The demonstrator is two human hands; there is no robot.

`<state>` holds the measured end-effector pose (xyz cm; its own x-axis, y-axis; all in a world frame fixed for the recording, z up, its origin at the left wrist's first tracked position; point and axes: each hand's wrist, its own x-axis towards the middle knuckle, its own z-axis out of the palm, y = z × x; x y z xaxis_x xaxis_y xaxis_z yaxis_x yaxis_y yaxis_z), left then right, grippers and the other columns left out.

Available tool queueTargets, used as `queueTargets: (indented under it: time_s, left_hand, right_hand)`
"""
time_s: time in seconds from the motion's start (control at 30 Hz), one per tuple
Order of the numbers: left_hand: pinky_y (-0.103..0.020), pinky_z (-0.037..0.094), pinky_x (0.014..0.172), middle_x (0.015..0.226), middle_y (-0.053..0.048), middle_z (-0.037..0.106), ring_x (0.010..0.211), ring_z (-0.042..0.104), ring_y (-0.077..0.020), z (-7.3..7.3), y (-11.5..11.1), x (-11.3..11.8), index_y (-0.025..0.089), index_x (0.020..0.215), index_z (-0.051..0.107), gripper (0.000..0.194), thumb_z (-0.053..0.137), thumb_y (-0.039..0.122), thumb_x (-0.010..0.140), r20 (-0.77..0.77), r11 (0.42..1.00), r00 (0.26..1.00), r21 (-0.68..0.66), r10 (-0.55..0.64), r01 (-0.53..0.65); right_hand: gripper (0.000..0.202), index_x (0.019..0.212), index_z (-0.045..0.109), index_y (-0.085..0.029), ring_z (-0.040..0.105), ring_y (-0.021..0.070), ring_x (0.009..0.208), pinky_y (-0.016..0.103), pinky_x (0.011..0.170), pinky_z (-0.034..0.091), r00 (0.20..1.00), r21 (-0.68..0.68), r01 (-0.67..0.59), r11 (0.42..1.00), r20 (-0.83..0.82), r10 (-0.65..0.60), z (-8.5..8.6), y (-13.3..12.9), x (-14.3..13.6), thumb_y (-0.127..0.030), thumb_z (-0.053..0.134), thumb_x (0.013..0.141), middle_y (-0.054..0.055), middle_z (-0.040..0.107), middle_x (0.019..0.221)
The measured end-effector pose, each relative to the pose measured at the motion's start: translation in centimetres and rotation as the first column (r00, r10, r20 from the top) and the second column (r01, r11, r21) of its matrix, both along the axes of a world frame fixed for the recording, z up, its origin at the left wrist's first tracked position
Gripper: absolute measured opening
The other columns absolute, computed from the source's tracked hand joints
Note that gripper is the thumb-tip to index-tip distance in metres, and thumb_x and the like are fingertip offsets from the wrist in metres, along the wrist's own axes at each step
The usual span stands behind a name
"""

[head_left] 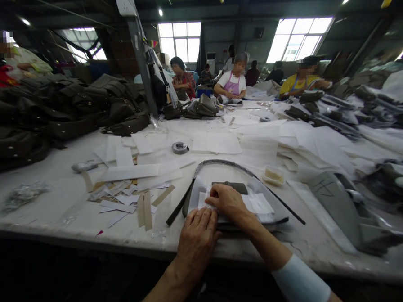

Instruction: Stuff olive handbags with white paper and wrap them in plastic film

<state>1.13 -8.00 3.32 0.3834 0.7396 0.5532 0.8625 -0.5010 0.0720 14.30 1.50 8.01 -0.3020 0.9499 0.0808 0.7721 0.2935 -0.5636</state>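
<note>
A dark olive handbag (pixel 239 187) lies near the table's front edge, mostly covered by white sheet wrapping (pixel 260 205). Its strap (pixel 222 161) arches away from me over the far side, partly wrapped, with dark ends lying out to both sides. My left hand (pixel 198 230) rests on the near left part of the covered bag, fingers stretched out and lying flat. Just beyond it, my right hand (pixel 227 203) is closed, its curled fingertips pressed together at the white sheet. What those fingertips hold, if anything, is hidden.
Paper and card strips (pixel 123 198) litter the left, below a grey tape roll (pixel 180 147). White sheets (pixel 218 143) lie beyond the bag. A small yellowish tub (pixel 273 176) and a grey panel (pixel 336 207) sit right. Dark bags (pixel 70 103) are heaped left; several people work behind.
</note>
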Motion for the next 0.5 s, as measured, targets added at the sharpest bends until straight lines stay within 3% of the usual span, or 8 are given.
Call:
queueTargets:
  time_s: [0.13,0.2,0.27,0.4,0.5]
  left_hand:
    - [-0.043,0.043,0.102,0.118,-0.009,0.068,0.113,0.062,-0.0252,0.1,-0.1,0.2,0.013,0.127,0.054,0.038,0.057,0.017,0.089,-0.011,0.999,0.999,0.009,0.038,-0.038]
    - [-0.041,0.042,0.102,0.118,-0.009,0.068,0.112,0.062,-0.0242,0.2,-0.2,0.3,0.014,0.126,0.055,0.037,0.055,0.015,0.089,-0.022,0.999,0.999,0.022,0.041,-0.04]
    - [-0.04,0.041,0.103,0.118,-0.008,0.068,0.111,0.062,-0.0237,0.5,-0.2,0.3,0.014,0.125,0.056,0.035,0.052,0.014,0.09,-0.033,0.998,0.999,0.052,0.032,-0.031]
    - [-0.041,0.039,0.1,0.118,-0.01,0.068,0.105,0.063,-0.0255,0.4,0.2,-0.3,0.015,0.124,0.058,0.035,0.044,0.014,0.092,-0.059,0.982,0.998,0.186,0.01,0.001]
    - [-0.043,0.04,0.097,0.117,-0.01,0.068,0.102,0.064,-0.0282,-1.3,1.3,-1.4,0.019,0.126,0.058,0.037,0.045,0.021,0.091,-0.078,0.965,0.995,0.253,-0.056,0.074]
  right_hand:
    - [0.011,0.08,0.068,-0.02,0.062,0.0164,0.072,0.027,0.068,0.046,0.931,0.098,0.034,0.995,-0.365,0.004,1.4,-1.4,3.5,-0.03,0.065,0.084,0.001,0.07,0.077]
    - [0.02,0.085,0.07,-0.02,0.063,0.0178,0.074,0.029,0.072,0.048,0.888,0.152,0.164,0.975,-0.453,-0.079,2.3,-2.5,7.4,-0.038,0.063,0.086,0.003,0.071,0.08]
    - [0.027,0.088,0.07,-0.02,0.064,0.0202,0.078,0.031,0.075,0.048,0.85,0.172,0.353,0.92,-0.47,-0.238,3.1,-3.7,12.6,-0.046,0.067,0.082,0.004,0.071,0.083]
    - [0.04,0.091,0.07,-0.019,0.064,0.0238,0.079,0.033,0.073,0.049,0.695,0.194,0.69,0.697,-0.444,-0.565,4.4,-6.4,24.4,-0.055,0.068,0.075,0.008,0.071,0.085]
    - [0.044,0.092,0.07,-0.018,0.064,0.0273,0.085,0.037,0.078,0.047,0.552,0.234,0.834,0.5,-0.359,-0.753,5.2,-9.0,31.9,-0.057,0.063,0.072,0.011,0.072,0.091]
